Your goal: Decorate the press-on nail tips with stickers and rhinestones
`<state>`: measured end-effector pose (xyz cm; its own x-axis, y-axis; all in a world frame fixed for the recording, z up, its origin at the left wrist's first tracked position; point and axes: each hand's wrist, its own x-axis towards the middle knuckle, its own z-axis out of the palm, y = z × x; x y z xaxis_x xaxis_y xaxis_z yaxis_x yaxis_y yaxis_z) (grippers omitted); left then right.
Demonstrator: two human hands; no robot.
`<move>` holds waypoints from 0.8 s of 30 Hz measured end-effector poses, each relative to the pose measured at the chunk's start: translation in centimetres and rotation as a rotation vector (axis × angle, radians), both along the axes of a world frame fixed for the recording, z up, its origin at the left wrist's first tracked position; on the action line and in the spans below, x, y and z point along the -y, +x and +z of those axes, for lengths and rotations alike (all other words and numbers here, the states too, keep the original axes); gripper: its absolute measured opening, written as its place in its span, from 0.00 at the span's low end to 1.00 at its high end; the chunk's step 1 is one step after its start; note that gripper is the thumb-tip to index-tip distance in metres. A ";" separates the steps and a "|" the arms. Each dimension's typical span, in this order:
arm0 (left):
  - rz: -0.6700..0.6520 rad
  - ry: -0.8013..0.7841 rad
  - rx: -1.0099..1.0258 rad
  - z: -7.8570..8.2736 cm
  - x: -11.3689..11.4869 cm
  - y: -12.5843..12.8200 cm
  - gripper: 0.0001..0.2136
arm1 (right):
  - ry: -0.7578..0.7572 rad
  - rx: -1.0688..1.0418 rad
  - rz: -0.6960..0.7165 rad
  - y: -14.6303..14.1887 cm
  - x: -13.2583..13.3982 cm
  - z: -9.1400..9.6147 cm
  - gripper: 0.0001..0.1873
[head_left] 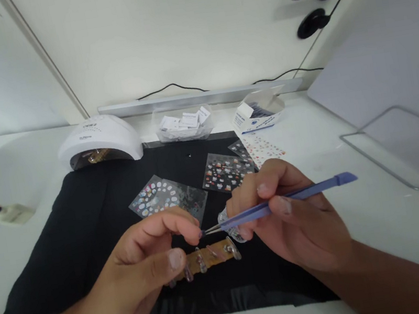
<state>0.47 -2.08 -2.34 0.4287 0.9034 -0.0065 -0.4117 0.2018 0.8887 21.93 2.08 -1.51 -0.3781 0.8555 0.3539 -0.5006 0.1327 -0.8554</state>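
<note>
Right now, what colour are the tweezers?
The tweezers are mostly bluish-purple, clearest in the head view.

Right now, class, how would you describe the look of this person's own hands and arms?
The left hand and right hand are ungloved, with short, rounded thumbnails. No ring, watch or bracelet shows. Both forearms appear bare, with no clear sleeve or marking.

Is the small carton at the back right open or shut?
Open: the carton's flap is raised, and packets show inside.
</note>
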 end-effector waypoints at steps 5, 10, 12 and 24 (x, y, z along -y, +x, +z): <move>0.008 -0.006 -0.007 0.1 0.2 -0.1 0.06 | 0.010 -0.005 -0.007 0.2 0.1 0.0 0.01; 0.003 -0.001 -0.025 -0.1 0.1 0.0 0.06 | 0.025 -0.009 0.001 0.0 0.0 -0.1 0.02; 0.054 0.015 -0.079 -0.2 0.0 -0.1 0.05 | 0.037 -0.008 -0.001 -0.2 0.0 -0.1 0.02; 0.011 0.808 -1.216 1.5 -0.9 -0.7 0.11 | -0.160 0.302 0.041 0.7 -0.7 -0.9 0.04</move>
<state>-0.25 -1.15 -0.88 0.5224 0.8398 0.1480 0.6627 -0.5090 0.5493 22.65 2.79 -2.39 -0.4809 0.8728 0.0836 -0.2242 -0.0302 -0.9741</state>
